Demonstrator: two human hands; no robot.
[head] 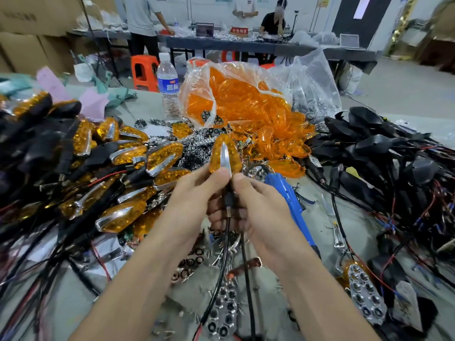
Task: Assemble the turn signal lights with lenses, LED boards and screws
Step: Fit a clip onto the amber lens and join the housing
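Turn signal light (222, 156) held upright
Left hand (194, 193) and right hand (258, 200) curl fingers round its base; blue screwdriver (284, 190) lies at 3 o'clock.

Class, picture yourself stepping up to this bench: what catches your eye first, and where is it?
At centre, the left hand and right hand grip one amber turn signal. Behind it a clear bag spills orange lenses; finished lights are heaped at left, black wired housings at right.

Table (145, 108) bears finished lights (128, 153), bagged lenses (236, 99), black housings (369, 143), bottle (168, 87).
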